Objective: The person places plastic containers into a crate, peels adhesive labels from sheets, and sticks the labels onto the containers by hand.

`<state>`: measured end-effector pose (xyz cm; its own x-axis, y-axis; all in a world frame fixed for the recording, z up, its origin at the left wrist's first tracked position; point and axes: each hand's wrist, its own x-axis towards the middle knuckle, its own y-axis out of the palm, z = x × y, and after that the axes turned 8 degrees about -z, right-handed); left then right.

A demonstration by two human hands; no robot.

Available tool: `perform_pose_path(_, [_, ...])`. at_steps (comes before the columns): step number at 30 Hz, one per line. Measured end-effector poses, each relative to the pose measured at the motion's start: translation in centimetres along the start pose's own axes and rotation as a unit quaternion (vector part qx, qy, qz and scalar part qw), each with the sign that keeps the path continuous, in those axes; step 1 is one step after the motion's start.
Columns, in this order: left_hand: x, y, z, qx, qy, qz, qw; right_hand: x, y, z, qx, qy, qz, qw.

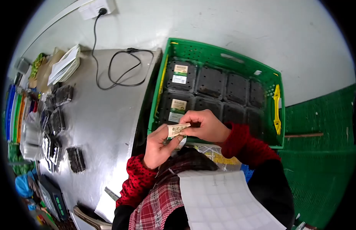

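Note:
Both hands meet over the near edge of a green crate [224,53]. My left hand [159,147] pinches the lower left part of a small printed label [175,130]. The fingers of my right hand [204,125] are closed on the label's right edge. Inside the crate lie several dark, clear-lidded packs in rows. Two of them, at the crate's left side, carry a beige, green and white label [180,74], [178,105]. A white sheet of blank labels [227,199] hangs below my right forearm.
To the left stands a metal table [109,111] with a looped black cable [122,82], papers [64,65], several dark packs and a single dark pack [75,159]. A scale [53,197] is at lower left. Green netting [320,168] is at right.

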<state>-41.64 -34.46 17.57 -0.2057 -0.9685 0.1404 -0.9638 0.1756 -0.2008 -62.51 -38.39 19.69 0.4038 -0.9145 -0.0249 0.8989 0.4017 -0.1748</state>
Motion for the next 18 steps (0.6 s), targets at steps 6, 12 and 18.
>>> perform_pose_path(6, [-4.1,5.0,1.8,-0.091,-0.165,-0.010,0.982,2.3,-8.3,0.3,0.004,-0.039,-0.191,0.981])
perform_pose_path(12, [-2.9,5.9,-0.4,-0.137,-0.165,-0.068,0.974,10.4,-19.7,-13.8,-0.294,-0.003,-0.240,0.925])
perform_pose_path(18, [-2.2,7.2,0.0,-0.054,-0.130,-0.085,0.986,8.9,-17.4,-11.5,-0.542,-0.032,-0.250,0.802])
